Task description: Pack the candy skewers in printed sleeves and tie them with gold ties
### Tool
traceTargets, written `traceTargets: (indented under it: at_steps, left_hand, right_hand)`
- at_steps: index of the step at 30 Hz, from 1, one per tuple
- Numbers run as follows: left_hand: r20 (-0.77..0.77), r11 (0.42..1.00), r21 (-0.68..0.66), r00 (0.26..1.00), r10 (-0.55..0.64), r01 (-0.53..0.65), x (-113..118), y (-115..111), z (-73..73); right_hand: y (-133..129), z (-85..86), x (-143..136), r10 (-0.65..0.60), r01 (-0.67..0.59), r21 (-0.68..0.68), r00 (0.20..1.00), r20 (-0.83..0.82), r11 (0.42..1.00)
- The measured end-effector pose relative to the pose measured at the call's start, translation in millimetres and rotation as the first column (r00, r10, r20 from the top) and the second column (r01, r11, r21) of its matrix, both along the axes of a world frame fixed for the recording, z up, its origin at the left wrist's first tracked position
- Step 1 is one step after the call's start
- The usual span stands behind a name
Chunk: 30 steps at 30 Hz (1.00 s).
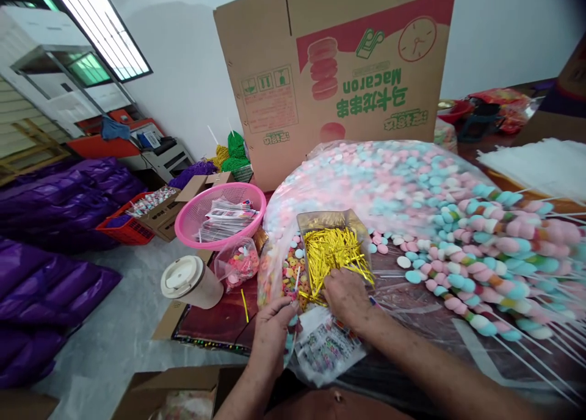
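My left hand (pixel 273 328) is closed around a bagged marshmallow skewer, with its white stick (pixel 298 278) poking up above the thumb. Pink and blue shows through the plastic by the fingers. My right hand (pixel 350 295) reaches over the front edge of a box of gold twist ties (pixel 336 249), its bent fingers closed on some of the ties; the fingertips are partly hidden. Beneath both hands lies a clear printed bag (pixel 327 340). Ring-shaped candies (pixel 289 270) in a plastic bag sit left of the box.
A large clear bag of pastel marshmallows (pixel 366 176) lies behind the box. Many finished skewers (pixel 503 249) pile up at right. On the left stand a lidded cup (pixel 192 282), a small candy bag (pixel 240 264) and a pink basket (pixel 183 224) of printed packets. A tall carton (pixel 270 54) rises behind.
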<state>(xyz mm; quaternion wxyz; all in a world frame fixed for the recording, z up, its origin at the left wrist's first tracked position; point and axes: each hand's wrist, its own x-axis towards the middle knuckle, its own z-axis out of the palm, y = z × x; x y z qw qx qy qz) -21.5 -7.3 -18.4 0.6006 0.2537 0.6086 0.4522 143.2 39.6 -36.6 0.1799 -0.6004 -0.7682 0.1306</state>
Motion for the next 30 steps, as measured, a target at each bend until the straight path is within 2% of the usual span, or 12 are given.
traceTargets:
  at_steps: [3, 6, 8, 11, 14, 16, 20, 23, 25, 27, 29, 30]
  left_hand:
    - [0.074, 0.999, -0.018, 0.996, 0.047, -0.045, 5.1, 1.0, -0.8]
    - [0.075, 0.998, -0.048, 0.996, 0.046, -0.042, 10.9, 3.5, 0.2]
    - [0.085, 0.999, -0.045, 0.996, 0.013, -0.01, 17.6, 6.3, 2.4]
    - [0.104, 0.998, 0.017, 0.993, -0.061, 0.06, 30.8, 9.3, 7.0]
    - [0.098, 0.984, 0.113, 0.984, -0.151, 0.139, 40.0, 8.3, 9.3]
    - [0.085, 0.972, 0.143, 0.977, -0.197, 0.184, 40.4, 5.7, 7.7]
    - [-0.02, 0.922, 0.235, 0.95, -0.312, 0.308, 32.3, -0.2, -0.5]
    - [-0.099, 0.894, 0.296, 0.941, -0.323, 0.337, 29.4, -2.7, -2.9]
    - [-0.028, 0.916, 0.295, 0.96, -0.277, 0.273, 30.3, -3.2, -0.2]
    - [0.133, 0.941, 0.261, 0.958, -0.255, 0.215, 31.2, -3.3, 4.8]
    - [0.305, 0.957, 0.192, 0.913, -0.27, 0.219, 30.3, -3.2, 9.8]
    - [0.374, 0.956, 0.155, 0.88, -0.292, 0.251, 29.1, -3.1, 11.6]
  right_hand:
    - [0.7, -3.3, 1.0, -0.006, 0.006, 0.003, 1.0, 0.004, 1.0]
    - [-9.3, 11.6, 14.5, 0.017, -0.015, 0.031, 0.999, -0.052, 0.999]
    - [-21.6, 25.3, 18.5, 0.111, -0.108, 0.025, 0.969, -0.222, 0.994]
    - [-39.4, 35.4, 10.6, 0.211, -0.224, 0.038, 0.831, -0.515, 0.974]
    - [-46.3, 30.3, -1.6, 0.228, -0.231, 0.081, 0.733, -0.641, 0.97]
    - [-45.9, 25.5, -5.2, 0.206, -0.231, 0.055, 0.707, -0.676, 0.971]
    - [-44.3, 22.7, -4.5, 0.094, -0.176, -0.057, 0.742, -0.664, 0.983]
    - [-49.1, 17.4, -7.4, 0.052, -0.077, -0.009, 0.757, -0.651, 0.997]
    - [-55.3, 11.5, -11.2, -0.023, 0.036, 0.003, 0.71, -0.704, 0.999]
    - [-61.7, 9.3, -12.0, -0.091, 0.14, -0.003, 0.63, -0.771, 0.99]
    - [-65.2, 16.0, -6.7, -0.08, 0.11, -0.015, 0.615, -0.784, 0.994]
    - [-65.3, 23.2, -1.6, -0.024, 0.011, -0.022, 0.642, -0.766, 1.0]
